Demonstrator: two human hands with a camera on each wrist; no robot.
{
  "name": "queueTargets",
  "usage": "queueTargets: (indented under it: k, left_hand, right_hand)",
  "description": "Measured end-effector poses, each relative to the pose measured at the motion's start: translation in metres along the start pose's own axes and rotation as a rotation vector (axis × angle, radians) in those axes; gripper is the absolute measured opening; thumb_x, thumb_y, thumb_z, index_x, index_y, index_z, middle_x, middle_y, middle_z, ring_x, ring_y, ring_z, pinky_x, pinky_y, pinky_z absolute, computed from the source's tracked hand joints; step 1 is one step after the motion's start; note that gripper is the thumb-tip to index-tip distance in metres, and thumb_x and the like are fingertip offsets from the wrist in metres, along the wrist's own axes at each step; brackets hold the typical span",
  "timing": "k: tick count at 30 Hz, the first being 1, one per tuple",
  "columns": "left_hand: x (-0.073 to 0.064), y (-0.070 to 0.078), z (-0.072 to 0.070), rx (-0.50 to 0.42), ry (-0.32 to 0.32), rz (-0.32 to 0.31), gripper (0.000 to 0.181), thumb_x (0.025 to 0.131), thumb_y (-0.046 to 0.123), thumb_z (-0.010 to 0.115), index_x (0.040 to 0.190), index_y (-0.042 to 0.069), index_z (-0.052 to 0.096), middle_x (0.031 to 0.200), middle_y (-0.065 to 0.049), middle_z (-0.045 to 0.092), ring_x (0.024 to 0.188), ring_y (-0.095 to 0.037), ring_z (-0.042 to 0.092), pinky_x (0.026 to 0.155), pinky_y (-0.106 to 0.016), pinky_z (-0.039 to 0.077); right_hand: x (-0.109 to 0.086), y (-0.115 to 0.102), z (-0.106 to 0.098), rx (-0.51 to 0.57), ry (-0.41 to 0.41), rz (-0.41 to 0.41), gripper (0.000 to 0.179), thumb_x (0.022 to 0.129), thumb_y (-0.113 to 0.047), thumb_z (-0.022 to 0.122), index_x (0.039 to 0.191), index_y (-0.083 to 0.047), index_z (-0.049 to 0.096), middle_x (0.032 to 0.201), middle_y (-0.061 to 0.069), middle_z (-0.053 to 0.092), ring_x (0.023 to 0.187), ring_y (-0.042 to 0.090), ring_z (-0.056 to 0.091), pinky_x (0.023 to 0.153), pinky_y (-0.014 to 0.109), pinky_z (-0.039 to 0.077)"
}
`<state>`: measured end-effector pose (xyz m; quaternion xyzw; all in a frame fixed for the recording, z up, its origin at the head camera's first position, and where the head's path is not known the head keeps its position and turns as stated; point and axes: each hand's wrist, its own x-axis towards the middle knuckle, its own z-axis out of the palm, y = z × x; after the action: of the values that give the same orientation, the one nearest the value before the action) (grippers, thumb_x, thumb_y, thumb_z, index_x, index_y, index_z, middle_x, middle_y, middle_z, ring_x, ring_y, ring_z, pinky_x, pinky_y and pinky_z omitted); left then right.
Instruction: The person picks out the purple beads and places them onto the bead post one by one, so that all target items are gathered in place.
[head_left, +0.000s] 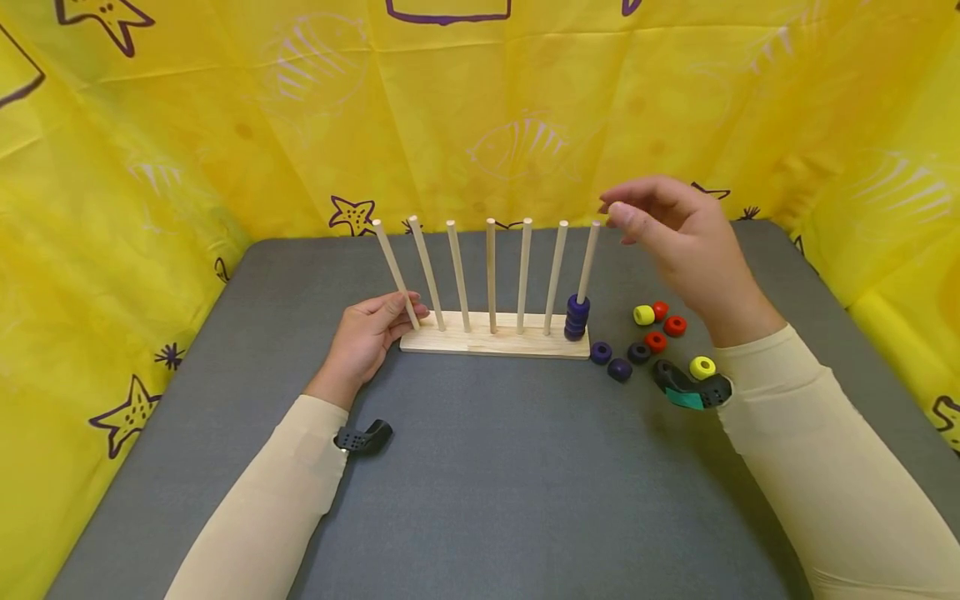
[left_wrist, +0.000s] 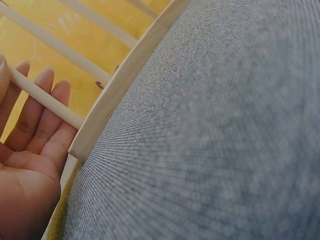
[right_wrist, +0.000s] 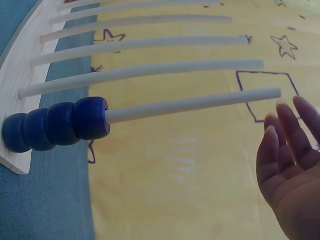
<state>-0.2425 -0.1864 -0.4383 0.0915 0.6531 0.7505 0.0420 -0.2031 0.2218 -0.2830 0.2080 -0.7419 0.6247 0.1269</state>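
A pale wooden peg stand (head_left: pixel 495 340) with a row of upright pegs sits on the table. My left hand (head_left: pixel 367 337) is at its left end, thumb and fingers on either side of the leftmost peg (left_wrist: pixel 47 100) near its foot. Several dark purple beads (head_left: pixel 576 318), bluer in the right wrist view, are stacked at the bottom of the rightmost peg (right_wrist: pixel 195 106). Just off that peg's tip is my right hand (head_left: pixel 686 250), its fingers loosely bent and nothing visible between them. The other pegs carry no beads.
Right of the stand lie loose beads: three purple beads (head_left: pixel 619 369), three red beads (head_left: pixel 675 326) and two yellow beads (head_left: pixel 702 367). Some are close to the right wrist's black strap (head_left: pixel 686 387). A yellow patterned cloth (head_left: pixel 450 108) hangs behind the grey table (head_left: pixel 480 483).
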Motion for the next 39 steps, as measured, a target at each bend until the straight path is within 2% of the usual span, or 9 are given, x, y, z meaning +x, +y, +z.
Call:
queueTargets:
  k: [3, 7, 10, 16, 20, 28, 32, 35, 39]
  left_hand:
    - [0.000, 0.000, 0.000, 0.002, -0.002, 0.000, 0.054, 0.115, 0.023, 0.060, 0.140, -0.025, 0.055, 0.112, -0.013, 0.078, 0.110, -0.024, 0.076, 0.098, -0.036, 0.059]
    - [0.000, 0.000, 0.000, 0.004, -0.002, -0.001, 0.055, 0.114, 0.023, 0.060, 0.140, -0.025, 0.055, 0.113, -0.014, 0.077, 0.110, -0.024, 0.076, 0.099, -0.036, 0.059]
    - [0.000, 0.000, -0.001, 0.006, -0.003, -0.003, 0.055, 0.114, 0.024, 0.060, 0.140, -0.025, 0.055, 0.113, -0.014, 0.077, 0.110, -0.024, 0.076, 0.099, -0.036, 0.059]
    - [0.001, 0.000, -0.001, 0.007, 0.001, -0.009, 0.055, 0.114, 0.024, 0.061, 0.140, -0.024, 0.055, 0.113, -0.014, 0.077, 0.110, -0.024, 0.075, 0.100, -0.035, 0.058]
    - [0.001, 0.001, 0.000, 0.013, 0.002, -0.010, 0.053, 0.114, 0.024, 0.061, 0.140, -0.023, 0.057, 0.113, -0.013, 0.077, 0.111, -0.024, 0.075, 0.100, -0.035, 0.058]
    - [0.000, 0.001, 0.000, 0.000, -0.003, -0.006, 0.055, 0.114, 0.023, 0.060, 0.140, -0.025, 0.054, 0.113, -0.012, 0.077, 0.110, -0.024, 0.075, 0.100, -0.035, 0.058]
    - [0.001, 0.000, -0.001, -0.002, -0.006, 0.000, 0.056, 0.114, 0.023, 0.060, 0.140, -0.027, 0.053, 0.113, -0.013, 0.078, 0.110, -0.024, 0.076, 0.100, -0.035, 0.058]
    - [0.001, 0.000, -0.001, -0.004, 0.000, -0.001, 0.055, 0.114, 0.022, 0.060, 0.140, -0.026, 0.054, 0.112, -0.013, 0.078, 0.109, -0.023, 0.076, 0.099, -0.035, 0.059]
    - [0.001, 0.000, -0.001, -0.010, 0.000, 0.000, 0.055, 0.114, 0.022, 0.060, 0.140, -0.026, 0.054, 0.111, -0.012, 0.078, 0.109, -0.023, 0.076, 0.098, -0.035, 0.059]
  right_hand:
    - [-0.001, 0.004, -0.004, 0.156, -0.018, -0.034, 0.033, 0.115, -0.021, 0.061, 0.126, 0.008, 0.074, 0.121, 0.023, 0.069, 0.108, 0.035, 0.063, 0.089, 0.034, 0.054]
    - [-0.002, 0.010, -0.009, 0.340, -0.056, -0.083, 0.053, 0.115, -0.036, 0.058, 0.126, 0.015, 0.069, 0.120, 0.024, 0.070, 0.107, 0.034, 0.065, 0.087, 0.036, 0.054]
    - [-0.004, 0.014, -0.013, 0.413, -0.099, -0.096, 0.063, 0.115, -0.044, 0.055, 0.129, 0.017, 0.067, 0.120, 0.022, 0.070, 0.107, 0.033, 0.066, 0.086, 0.037, 0.053]
    - [-0.013, 0.025, -0.022, 0.474, -0.186, -0.086, 0.064, 0.116, -0.047, 0.051, 0.135, 0.012, 0.066, 0.127, 0.022, 0.068, 0.117, 0.034, 0.062, 0.092, 0.038, 0.051]
    - [-0.022, 0.037, -0.030, 0.433, -0.192, -0.049, 0.066, 0.115, -0.050, 0.051, 0.139, 0.011, 0.064, 0.130, 0.021, 0.067, 0.121, 0.034, 0.060, 0.097, 0.040, 0.049]
    - [-0.051, 0.064, -0.041, 0.246, -0.150, 0.093, 0.055, 0.115, -0.038, 0.056, 0.143, 0.010, 0.059, 0.132, 0.023, 0.065, 0.124, 0.034, 0.059, 0.102, 0.036, 0.051]
    - [-0.063, 0.075, -0.049, 0.083, -0.183, 0.173, 0.035, 0.118, -0.024, 0.049, 0.145, -0.005, 0.064, 0.135, 0.016, 0.067, 0.124, 0.027, 0.061, 0.102, 0.027, 0.050]
    - [-0.071, 0.084, -0.054, -0.074, -0.206, 0.238, 0.032, 0.118, -0.019, 0.050, 0.146, -0.013, 0.063, 0.134, 0.010, 0.068, 0.123, 0.022, 0.063, 0.100, 0.023, 0.051]
    - [-0.080, 0.097, -0.057, -0.176, -0.214, 0.302, 0.034, 0.115, -0.018, 0.059, 0.147, -0.007, 0.061, 0.134, 0.011, 0.069, 0.120, 0.022, 0.066, 0.096, 0.023, 0.054]
